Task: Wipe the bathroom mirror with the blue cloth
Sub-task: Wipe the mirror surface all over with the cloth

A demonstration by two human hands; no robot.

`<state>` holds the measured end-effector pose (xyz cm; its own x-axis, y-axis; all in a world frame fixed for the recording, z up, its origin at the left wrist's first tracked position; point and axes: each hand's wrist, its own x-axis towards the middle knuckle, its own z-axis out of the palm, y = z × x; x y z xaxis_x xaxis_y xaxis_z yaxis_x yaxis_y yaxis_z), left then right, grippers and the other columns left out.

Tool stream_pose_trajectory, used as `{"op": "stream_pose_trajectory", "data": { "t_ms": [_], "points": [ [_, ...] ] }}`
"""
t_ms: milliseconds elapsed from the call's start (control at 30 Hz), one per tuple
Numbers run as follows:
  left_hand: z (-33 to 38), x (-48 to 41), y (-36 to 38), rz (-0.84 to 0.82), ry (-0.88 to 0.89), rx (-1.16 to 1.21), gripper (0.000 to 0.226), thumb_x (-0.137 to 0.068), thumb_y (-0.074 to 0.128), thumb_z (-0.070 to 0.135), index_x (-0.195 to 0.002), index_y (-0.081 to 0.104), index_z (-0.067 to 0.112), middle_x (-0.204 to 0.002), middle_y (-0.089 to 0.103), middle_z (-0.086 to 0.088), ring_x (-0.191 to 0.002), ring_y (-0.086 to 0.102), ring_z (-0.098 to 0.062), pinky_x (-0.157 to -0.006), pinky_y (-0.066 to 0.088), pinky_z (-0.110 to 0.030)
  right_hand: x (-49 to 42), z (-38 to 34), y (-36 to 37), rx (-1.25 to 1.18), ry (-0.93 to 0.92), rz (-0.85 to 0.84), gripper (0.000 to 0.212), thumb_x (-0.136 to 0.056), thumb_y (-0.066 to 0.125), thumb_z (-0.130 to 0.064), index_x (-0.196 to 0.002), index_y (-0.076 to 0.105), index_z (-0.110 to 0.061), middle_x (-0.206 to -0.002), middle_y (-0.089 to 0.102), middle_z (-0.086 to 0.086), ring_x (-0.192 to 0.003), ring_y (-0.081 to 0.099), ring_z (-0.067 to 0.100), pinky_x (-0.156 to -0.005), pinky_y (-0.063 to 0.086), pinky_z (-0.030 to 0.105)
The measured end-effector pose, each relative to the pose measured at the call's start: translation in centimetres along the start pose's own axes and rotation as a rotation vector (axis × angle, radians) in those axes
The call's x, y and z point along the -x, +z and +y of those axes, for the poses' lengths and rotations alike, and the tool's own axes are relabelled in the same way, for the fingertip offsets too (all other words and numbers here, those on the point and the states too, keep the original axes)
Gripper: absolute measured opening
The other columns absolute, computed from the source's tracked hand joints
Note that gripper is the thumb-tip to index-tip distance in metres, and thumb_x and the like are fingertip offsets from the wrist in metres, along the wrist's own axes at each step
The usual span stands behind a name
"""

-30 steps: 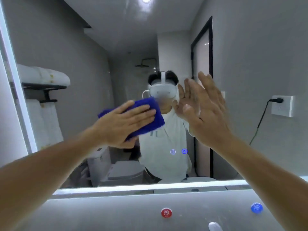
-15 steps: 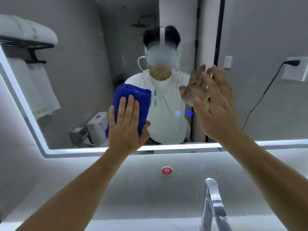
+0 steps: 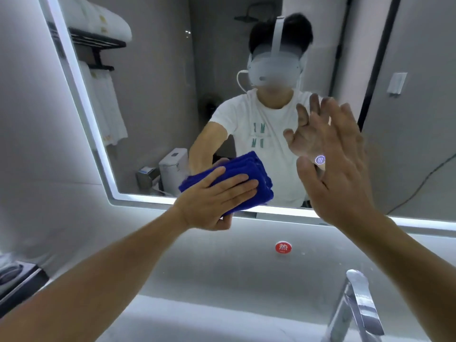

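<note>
The bathroom mirror [image 3: 160, 95] has a lit white border and fills the upper part of the view. A folded blue cloth [image 3: 256, 174] lies flat against the glass just above the mirror's lower edge. My left hand [image 3: 214, 201] presses it there, fingers straight across the cloth and pointing right, thumb tucked under its lower edge. My right hand [image 3: 345, 174] is raised to the right of the cloth, fingers spread and straight, fingertips at the glass where they meet their reflection. It holds nothing.
A lit round touch button [image 3: 320, 159] glows on the glass beside my right hand. Below the mirror are a red round sticker [image 3: 283, 247] on the wall, a chrome faucet [image 3: 355, 304] at lower right and a white basin [image 3: 197, 322]. A dark shelf edge [image 3: 14, 280] juts in at left.
My left hand has slid the cloth down to the mirror's lower edge and turned so its fingers point right instead of up. My right hand stays spread at the glass.
</note>
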<state>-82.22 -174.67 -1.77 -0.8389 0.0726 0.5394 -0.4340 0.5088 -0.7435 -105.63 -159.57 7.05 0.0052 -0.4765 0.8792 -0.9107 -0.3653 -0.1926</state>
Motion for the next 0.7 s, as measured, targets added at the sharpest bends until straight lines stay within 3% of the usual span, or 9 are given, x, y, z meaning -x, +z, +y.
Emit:
{"op": "stream_pose_trajectory", "data": {
  "t_ms": [100, 200, 300, 400, 500, 600, 700],
  "points": [
    [-6.4, 0.3, -1.5, 0.088, -0.148, -0.104, 0.075, -0.091, 0.041, 0.041, -0.156, 0.018, 0.012, -0.164, 0.013, -0.004, -0.15, 0.017, -0.026, -0.121, 0.007, -0.049, -0.4, -0.5, 0.9, -0.008, -0.012, 0.02, 0.065, -0.091, 0.041, -0.028, -0.153, 0.026, -0.013, -0.163, 0.013, 0.004, -0.151, 0.003, 0.016, -0.12, 0.013, 0.051],
    [-7.2, -0.1, -1.6, 0.209, -0.535, -0.176, 0.084, -0.089, 0.051, 0.046, -0.155, 0.018, 0.008, -0.164, 0.014, -0.008, -0.149, 0.02, -0.032, -0.119, 0.015, -0.053, -0.6, -1.3, 2.2, -0.016, -0.037, 0.058, 0.065, -0.091, 0.046, -0.023, -0.153, 0.028, -0.014, -0.163, 0.015, 0.005, -0.151, 0.004, 0.018, -0.12, 0.004, 0.029],
    [-2.3, 0.9, 0.0, 0.267, -0.796, -0.154, 0.082, -0.089, 0.048, 0.043, -0.155, 0.018, 0.004, -0.162, 0.017, -0.014, -0.148, 0.02, -0.035, -0.118, 0.018, -0.055, 0.4, -2.5, 3.9, -0.035, -0.112, 0.065, 0.061, -0.091, 0.048, -0.023, -0.149, 0.034, -0.009, -0.161, 0.021, 0.011, -0.151, 0.008, 0.025, -0.122, 0.007, 0.038],
    [3.4, 3.9, 1.4, 0.145, -0.628, -0.074, 0.086, -0.082, 0.05, 0.037, -0.155, 0.016, 0.006, -0.164, 0.011, -0.01, -0.15, 0.016, -0.031, -0.119, 0.017, -0.053, 1.9, -2.9, 5.6, -0.066, -0.131, 0.029, 0.061, -0.087, 0.056, -0.015, -0.145, 0.04, -0.004, -0.158, 0.026, 0.016, -0.15, 0.015, 0.031, -0.117, 0.02, 0.055],
    [4.6, 5.3, 1.6, 0.08, -0.471, -0.078, 0.091, -0.076, 0.054, 0.034, -0.155, 0.017, 0.007, -0.163, 0.015, -0.008, -0.15, 0.015, -0.027, -0.12, 0.017, -0.052, 2.2, -2.9, 6.1, -0.063, -0.117, 0.013, 0.062, -0.084, 0.059, -0.012, -0.143, 0.043, -0.003, -0.158, 0.026, 0.013, -0.15, 0.015, 0.029, -0.115, 0.023, 0.056],
    [1.7, 4.8, 0.3, 0.062, -0.3, -0.063, 0.085, -0.08, 0.05, 0.033, -0.156, 0.019, 0.011, -0.163, 0.019, -0.005, -0.15, 0.019, -0.023, -0.12, 0.016, -0.049, 1.5, -3.2, 5.8, -0.062, -0.1, 0.035, 0.062, -0.086, 0.055, -0.018, -0.145, 0.041, -0.009, -0.16, 0.023, 0.009, -0.15, 0.013, 0.025, -0.12, 0.017, 0.05],
    [-5.4, 0.8, -2.1, 0.045, -0.117, -0.049, 0.074, -0.092, 0.039, 0.042, -0.157, 0.015, 0.015, -0.164, 0.011, -0.003, -0.151, 0.013, -0.023, -0.121, 0.009, -0.049, 0.1, -3.7, 5.4, -0.072, -0.106, 0.057, 0.063, -0.089, 0.052, -0.02, -0.149, 0.035, -0.01, -0.161, 0.022, 0.01, -0.151, 0.011, 0.024, -0.121, 0.013, 0.044]
  ]
}}
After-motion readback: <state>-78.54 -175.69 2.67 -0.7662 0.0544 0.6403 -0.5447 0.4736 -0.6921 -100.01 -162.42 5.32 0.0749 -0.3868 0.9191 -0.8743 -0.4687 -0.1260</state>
